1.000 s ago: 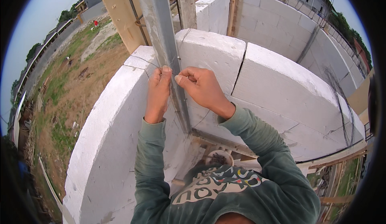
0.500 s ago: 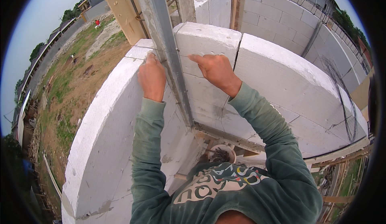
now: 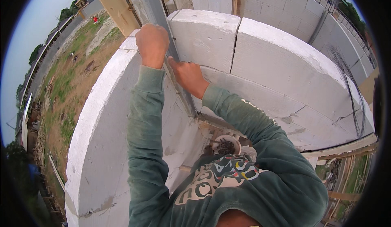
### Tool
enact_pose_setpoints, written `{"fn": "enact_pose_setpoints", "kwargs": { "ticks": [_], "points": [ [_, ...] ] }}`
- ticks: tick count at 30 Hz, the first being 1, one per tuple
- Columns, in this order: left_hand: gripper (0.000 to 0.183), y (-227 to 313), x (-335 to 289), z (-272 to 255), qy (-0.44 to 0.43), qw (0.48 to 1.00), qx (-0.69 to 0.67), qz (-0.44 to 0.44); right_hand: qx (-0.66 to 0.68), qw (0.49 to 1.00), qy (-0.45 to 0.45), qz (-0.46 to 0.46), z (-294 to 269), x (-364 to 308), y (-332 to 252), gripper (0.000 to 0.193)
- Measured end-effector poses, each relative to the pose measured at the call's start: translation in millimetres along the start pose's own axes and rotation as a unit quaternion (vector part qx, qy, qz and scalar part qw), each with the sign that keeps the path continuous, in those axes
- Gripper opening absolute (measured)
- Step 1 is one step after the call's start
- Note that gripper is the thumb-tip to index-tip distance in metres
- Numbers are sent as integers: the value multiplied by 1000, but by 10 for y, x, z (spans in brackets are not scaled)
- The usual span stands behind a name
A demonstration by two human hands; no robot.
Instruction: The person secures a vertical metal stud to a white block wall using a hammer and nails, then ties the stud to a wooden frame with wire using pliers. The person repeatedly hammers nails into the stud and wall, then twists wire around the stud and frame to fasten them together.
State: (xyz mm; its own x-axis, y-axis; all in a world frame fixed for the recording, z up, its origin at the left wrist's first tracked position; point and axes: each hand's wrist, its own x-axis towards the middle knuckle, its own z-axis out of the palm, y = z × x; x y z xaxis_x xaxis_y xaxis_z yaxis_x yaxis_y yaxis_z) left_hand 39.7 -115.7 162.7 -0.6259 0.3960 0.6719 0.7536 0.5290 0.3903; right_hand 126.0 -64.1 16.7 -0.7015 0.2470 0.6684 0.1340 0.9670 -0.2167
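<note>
A grey upright metal post (image 3: 147, 3) stands in the corner between two white block walls. My left hand (image 3: 152, 41) is closed in a fist at the post, over the end of the left wall (image 3: 118, 141). Lower down, my right hand (image 3: 188, 75) is at the post's right edge, in front of the right wall (image 3: 281, 72). Its fingers are curled, with the index finger and thumb toward the post. Anything in either hand's fingers is hidden or too thin to make out.
Below the post, a white bucket (image 3: 238, 146) holds dark items. Thin dark wires (image 3: 351, 88) hang over the right wall. A wooden board (image 3: 110, 1) stands left of the post. Beyond the left wall lies grassy ground (image 3: 67, 100), far below.
My left hand has risen along the post and turned to a fist. My right hand has moved left and a little down, from the right wall's face to the post. The view has shifted slightly.
</note>
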Motion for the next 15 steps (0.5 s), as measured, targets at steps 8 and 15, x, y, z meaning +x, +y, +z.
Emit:
{"fn": "enact_pose_setpoints", "kwargs": {
  "ticks": [8, 15],
  "points": [
    [51, 384, -535, 574, -75, 940, 330, 54, 424, 905, -3, 41, 106, -122, -667, 64],
    [73, 22, -428, -184, 8, 973, 126, 192, 312, 948, 53, 35, -165, -323, -315, 53]
  ]
}}
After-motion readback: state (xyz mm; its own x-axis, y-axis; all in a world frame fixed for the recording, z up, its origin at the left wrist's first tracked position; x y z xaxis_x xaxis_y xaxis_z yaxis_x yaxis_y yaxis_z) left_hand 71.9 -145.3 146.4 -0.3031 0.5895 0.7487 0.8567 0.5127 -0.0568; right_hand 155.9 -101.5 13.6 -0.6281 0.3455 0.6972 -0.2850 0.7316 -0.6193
